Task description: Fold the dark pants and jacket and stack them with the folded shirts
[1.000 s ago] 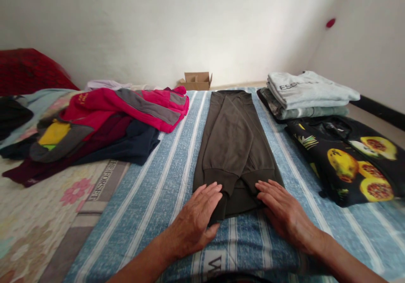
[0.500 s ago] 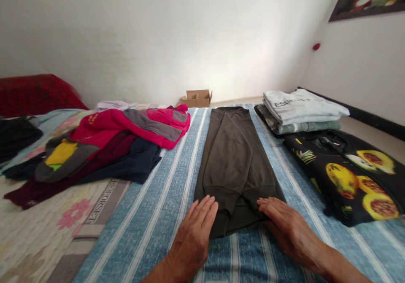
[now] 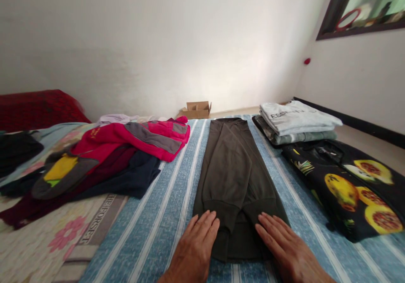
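The dark olive sweatshirt (image 3: 232, 169) lies lengthwise in the middle of the blue striped blanket (image 3: 152, 228) on the bed. Its sides are turned in to make a long narrow strip, and both sleeves are laid down the front so that the cuffs meet near the hem. The left hand (image 3: 193, 249) rests palm down with its fingers straight and together, its fingertips on the left cuff and the near left edge of the cloth. The right hand (image 3: 284, 249) lies just as flat on the near right corner. Neither hand grips anything; both only press. This looks like the smoothing stage of a fold, with the sleeves being settled flat. Folding the strip crosswise would call for pinching both near corners and carrying the hem evenly toward the collar without disturbing the cuffs. To the left, well apart, lies a loose heap topped by a pink jacket (image 3: 136, 133). To the right are a folded stack (image 3: 297, 120) and a black fruit-print garment (image 3: 348, 177). A cardboard box (image 3: 196, 109) stands by the far wall.
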The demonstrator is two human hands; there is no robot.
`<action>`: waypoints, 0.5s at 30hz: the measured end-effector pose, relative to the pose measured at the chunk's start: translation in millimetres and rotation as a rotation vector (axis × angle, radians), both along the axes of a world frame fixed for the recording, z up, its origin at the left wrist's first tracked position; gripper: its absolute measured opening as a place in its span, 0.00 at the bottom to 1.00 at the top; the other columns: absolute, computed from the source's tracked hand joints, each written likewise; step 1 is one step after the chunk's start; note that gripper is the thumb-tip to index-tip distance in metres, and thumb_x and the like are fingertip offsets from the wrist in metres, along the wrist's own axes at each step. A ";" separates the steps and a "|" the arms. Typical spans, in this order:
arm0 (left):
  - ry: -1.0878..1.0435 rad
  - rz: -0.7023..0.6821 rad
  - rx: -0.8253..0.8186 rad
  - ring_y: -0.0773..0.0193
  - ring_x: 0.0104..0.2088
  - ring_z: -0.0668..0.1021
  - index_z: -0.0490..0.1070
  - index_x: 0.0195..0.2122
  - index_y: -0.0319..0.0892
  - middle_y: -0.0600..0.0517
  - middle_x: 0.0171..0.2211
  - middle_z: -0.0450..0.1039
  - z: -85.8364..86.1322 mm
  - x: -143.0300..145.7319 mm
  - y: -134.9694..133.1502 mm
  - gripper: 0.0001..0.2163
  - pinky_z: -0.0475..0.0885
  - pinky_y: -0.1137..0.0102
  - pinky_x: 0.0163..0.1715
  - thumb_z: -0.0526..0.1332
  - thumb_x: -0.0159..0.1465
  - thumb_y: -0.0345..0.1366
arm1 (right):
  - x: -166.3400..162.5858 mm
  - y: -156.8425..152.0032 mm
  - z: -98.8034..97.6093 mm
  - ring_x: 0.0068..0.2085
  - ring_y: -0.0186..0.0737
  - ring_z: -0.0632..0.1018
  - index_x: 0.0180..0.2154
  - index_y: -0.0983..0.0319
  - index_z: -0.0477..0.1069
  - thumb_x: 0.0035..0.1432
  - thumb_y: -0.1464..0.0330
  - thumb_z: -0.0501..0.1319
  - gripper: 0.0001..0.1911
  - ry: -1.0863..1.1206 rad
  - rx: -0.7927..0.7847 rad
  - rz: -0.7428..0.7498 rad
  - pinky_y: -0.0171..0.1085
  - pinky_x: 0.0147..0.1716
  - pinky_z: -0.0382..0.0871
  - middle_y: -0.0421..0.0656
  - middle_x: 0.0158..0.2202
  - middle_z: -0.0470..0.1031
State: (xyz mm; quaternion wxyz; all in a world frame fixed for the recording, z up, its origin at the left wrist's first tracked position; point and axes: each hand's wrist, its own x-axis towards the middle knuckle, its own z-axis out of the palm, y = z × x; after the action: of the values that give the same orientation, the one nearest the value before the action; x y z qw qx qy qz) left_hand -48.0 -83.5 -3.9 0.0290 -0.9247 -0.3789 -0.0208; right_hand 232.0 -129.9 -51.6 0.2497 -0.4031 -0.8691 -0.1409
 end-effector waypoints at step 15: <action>-0.143 0.168 -0.466 0.59 0.52 0.72 0.67 0.51 0.44 0.49 0.51 0.71 108.2 15.3 37.2 0.19 0.64 0.66 0.53 0.54 0.58 0.30 | 10.3 32.7 119.8 0.45 0.38 0.76 0.52 0.58 0.67 0.63 0.72 0.49 0.18 0.397 -0.761 -0.006 0.36 0.45 0.70 0.44 0.45 0.75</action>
State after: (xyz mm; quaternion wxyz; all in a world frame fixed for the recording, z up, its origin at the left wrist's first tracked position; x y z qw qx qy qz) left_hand -32.7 -46.3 104.3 -0.2103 -0.8680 -0.4499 0.0041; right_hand 242.2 -97.2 68.2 0.2452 -0.4881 -0.7932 0.2692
